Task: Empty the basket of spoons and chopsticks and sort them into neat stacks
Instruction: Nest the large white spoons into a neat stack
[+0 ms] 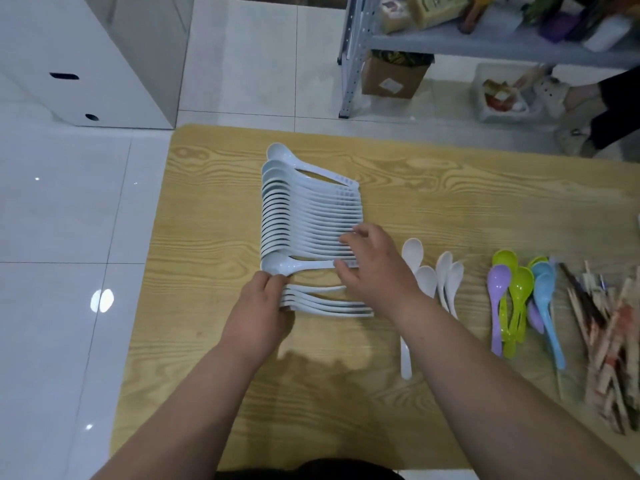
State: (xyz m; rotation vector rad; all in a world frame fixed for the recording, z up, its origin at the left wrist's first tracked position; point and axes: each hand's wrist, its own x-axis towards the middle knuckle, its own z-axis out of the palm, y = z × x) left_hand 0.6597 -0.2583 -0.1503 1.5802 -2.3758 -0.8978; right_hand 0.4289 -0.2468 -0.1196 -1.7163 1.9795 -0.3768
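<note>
Since the wooden table [214, 375] takes up most of the view, I'll start there: everything sorted so far sits on it. Biggest group is the row of pale spoons [304, 216], nested one into the next, bowls to the left and handles to the right, running from the far middle of the table back toward the person. Over at the right edge there's a messy heap of paper-wrapped chopsticks [609, 348]. Just left of those are the coloured spoons [516, 306], purple, lime green and light blue, bowls pointing away. Between them and the big row lie a few white spoons [446, 278], partly hidden by the right forearm. The left hand [259, 313] has its fingers curled around the bowl end of the nearest few spoons in the row, gripping them. The right hand [377, 271] is loosely spread, fingertips [349, 239] resting on the handle ends, thumb touching one spoon's handle.
</note>
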